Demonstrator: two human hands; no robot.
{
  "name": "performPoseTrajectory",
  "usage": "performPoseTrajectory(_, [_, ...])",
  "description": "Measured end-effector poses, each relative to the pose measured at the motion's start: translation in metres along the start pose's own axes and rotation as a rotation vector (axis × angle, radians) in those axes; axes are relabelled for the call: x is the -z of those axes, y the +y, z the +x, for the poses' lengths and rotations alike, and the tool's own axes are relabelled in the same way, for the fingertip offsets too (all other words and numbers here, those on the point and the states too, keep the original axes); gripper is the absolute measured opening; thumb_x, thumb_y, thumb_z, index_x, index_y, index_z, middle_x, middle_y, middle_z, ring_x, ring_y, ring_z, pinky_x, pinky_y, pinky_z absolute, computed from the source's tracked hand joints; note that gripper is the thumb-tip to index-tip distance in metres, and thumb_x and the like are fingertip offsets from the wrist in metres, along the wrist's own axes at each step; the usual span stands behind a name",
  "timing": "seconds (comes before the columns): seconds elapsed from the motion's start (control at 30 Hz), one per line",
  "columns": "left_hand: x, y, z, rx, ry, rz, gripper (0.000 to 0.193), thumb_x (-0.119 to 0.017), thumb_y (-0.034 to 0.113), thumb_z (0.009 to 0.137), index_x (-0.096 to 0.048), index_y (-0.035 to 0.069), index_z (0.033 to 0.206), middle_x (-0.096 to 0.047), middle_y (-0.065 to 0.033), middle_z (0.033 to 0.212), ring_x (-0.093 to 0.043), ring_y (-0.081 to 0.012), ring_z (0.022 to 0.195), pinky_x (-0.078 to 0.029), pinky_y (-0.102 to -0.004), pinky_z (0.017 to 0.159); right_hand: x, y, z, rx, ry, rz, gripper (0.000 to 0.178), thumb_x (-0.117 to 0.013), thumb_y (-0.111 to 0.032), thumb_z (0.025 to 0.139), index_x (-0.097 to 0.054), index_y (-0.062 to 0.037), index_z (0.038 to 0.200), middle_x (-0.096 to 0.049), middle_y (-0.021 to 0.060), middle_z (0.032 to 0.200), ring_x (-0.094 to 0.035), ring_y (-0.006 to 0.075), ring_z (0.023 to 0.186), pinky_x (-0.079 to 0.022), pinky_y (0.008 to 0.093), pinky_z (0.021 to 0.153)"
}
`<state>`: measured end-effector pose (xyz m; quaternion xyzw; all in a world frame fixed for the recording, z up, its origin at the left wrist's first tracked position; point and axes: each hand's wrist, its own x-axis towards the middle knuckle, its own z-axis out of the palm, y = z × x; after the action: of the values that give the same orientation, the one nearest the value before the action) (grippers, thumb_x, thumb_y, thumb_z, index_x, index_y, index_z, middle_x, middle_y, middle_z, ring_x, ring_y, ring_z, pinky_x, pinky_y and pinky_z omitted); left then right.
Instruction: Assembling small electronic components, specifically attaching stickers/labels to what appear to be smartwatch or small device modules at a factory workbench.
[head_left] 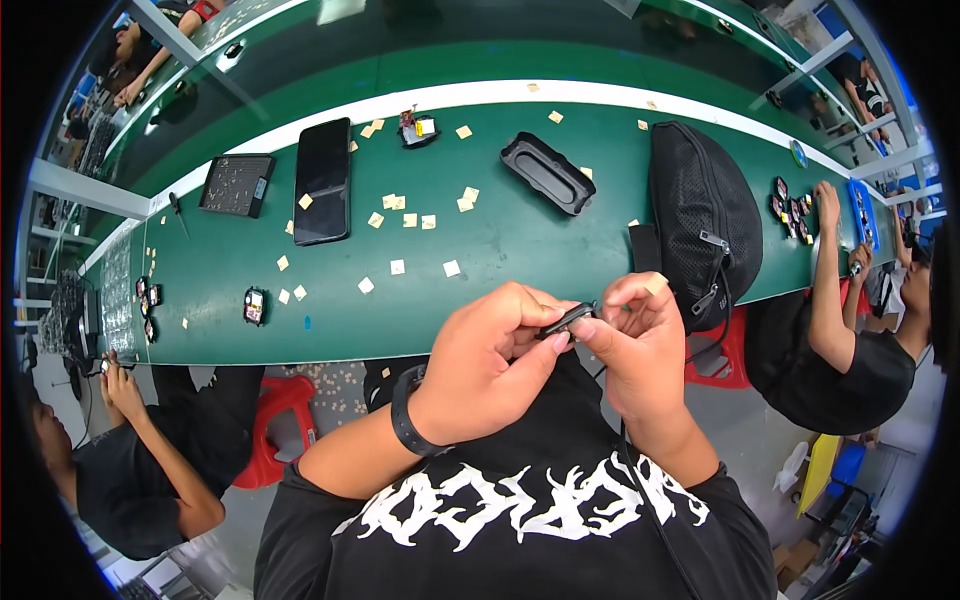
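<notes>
Close in front of my chest, just past the table's near edge, I hold a small black rounded plastic part (pixel 568 321) with both hands. My left hand (pixel 490 350) pinches it between thumb and fingers. From the other side, my right hand (pixel 640 345) presses its thumb and fingertips against the same part. A small cream paper square (pixel 655 284) clings to my right index finger. Fingers cover much of the part, so its exact kind is unclear. A black band circles my left wrist.
Across the green table (pixel 330 300) lie a black phone (pixel 323 185), a screw tray (pixel 237 186), a black plastic tray (pixel 548 172), small electronic assemblies (pixel 256 306) and scattered cream squares (pixel 410 220). A black mesh bag (pixel 700 220) stands right. Co-workers sit on both sides.
</notes>
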<state>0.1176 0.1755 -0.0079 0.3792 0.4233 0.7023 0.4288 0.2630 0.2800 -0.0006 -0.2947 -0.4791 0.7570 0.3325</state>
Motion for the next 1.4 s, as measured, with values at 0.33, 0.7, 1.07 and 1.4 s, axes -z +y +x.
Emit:
performPoseTrajectory(0.33, [0.016, -0.009, -0.003, 0.193, 0.019, 0.000, 0.026, -0.063, -0.009, 0.092, -0.056, -0.005, 0.117, -0.063, -0.0129, 0.113, -0.065, -0.0157, 0.106, -0.055, -0.0290, 0.090, 0.012, -0.017, 0.014, -0.281, -0.192, -0.094, 0.023, -0.077, 0.004, 0.084, -0.062, -0.0012, 0.101, -0.060, -0.0009, 0.083, -0.056, 0.0038, 0.073, -0.047, 0.0190, 0.066])
performPoseTrajectory(0.7, [0.184, 0.033, -0.081, 0.115, 0.616, 0.590, 0.022, -0.064, -0.009, 0.091, -0.058, -0.002, 0.111, -0.061, -0.0060, 0.100, -0.062, -0.0137, 0.091, -0.052, -0.0258, 0.080, 0.238, -0.098, 0.060, 0.604, 0.751, -1.493, 0.022, -0.075, -0.014, 0.085, -0.070, -0.0029, 0.103, -0.065, 0.0136, 0.089, -0.064, 0.0262, 0.075, -0.051, 0.0369, 0.070])
performPoseTrajectory(1.07, [0.241, 0.052, -0.094, 0.115, 0.782, 1.428, 0.030, -0.067, 0.001, 0.089, -0.063, -0.006, 0.118, -0.065, -0.0133, 0.108, -0.061, -0.0217, 0.089, -0.050, -0.0320, 0.078, 0.346, -0.100, 0.130, 0.463, 0.435, -2.155, 0.009, -0.066, -0.014, 0.082, -0.063, -0.0057, 0.081, -0.060, 0.0100, 0.085, -0.067, 0.0314, 0.077, -0.055, 0.0439, 0.069])
performPoseTrajectory(1.4, [0.015, 0.039, 0.008, 0.195, 0.210, 0.419, 0.043, -0.061, 0.007, 0.096, -0.053, -0.005, 0.137, -0.064, -0.0183, 0.126, -0.062, -0.0164, 0.098, -0.050, -0.0302, 0.089, 0.167, -0.112, 0.050, 1.101, 0.193, -1.618, 0.022, -0.077, -0.004, 0.071, -0.069, -0.0057, 0.092, -0.057, 0.0058, 0.076, -0.062, 0.0250, 0.062, -0.050, 0.0357, 0.052])
